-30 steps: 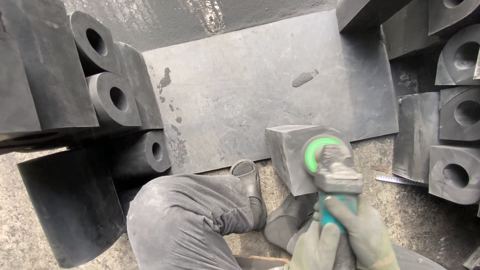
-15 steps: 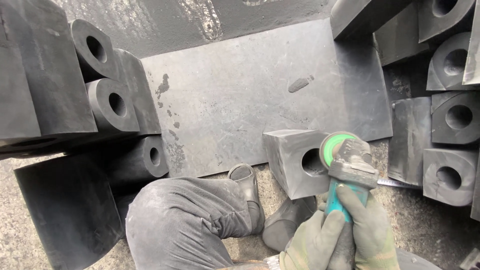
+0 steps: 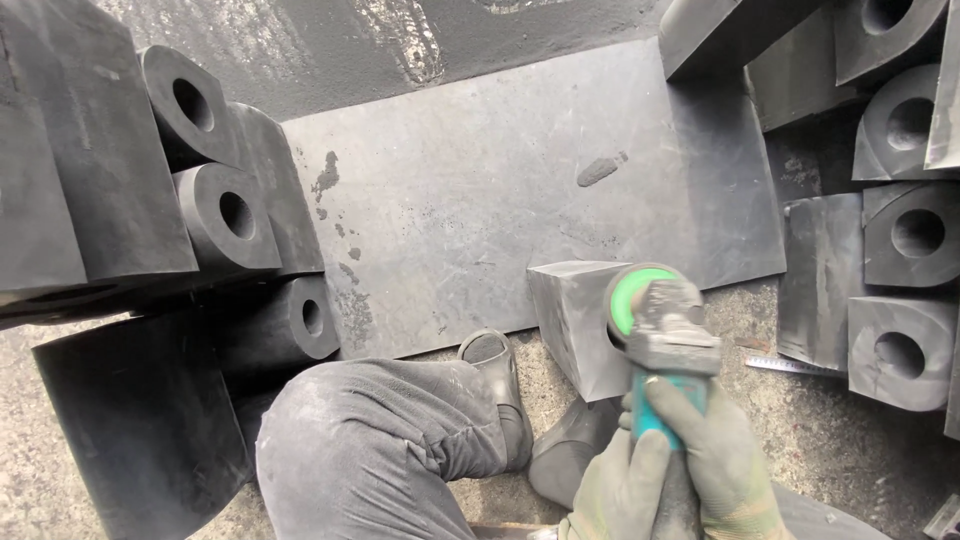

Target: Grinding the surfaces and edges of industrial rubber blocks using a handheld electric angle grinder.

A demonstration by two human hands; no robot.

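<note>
Both gloved hands, the left hand and the right hand, clamp the teal handle of a grey angle grinder with a green disc. Its disc meets the side of a dark grey rubber block at the edge of a flat dark rubber sheet. The grinder covers the block's right face, and the frame's bottom edge cuts off the wrists.

Even, soft daylight, faint shadows, no glare; the picture is sharp, with slight wide-angle bending at the edges.
</note>
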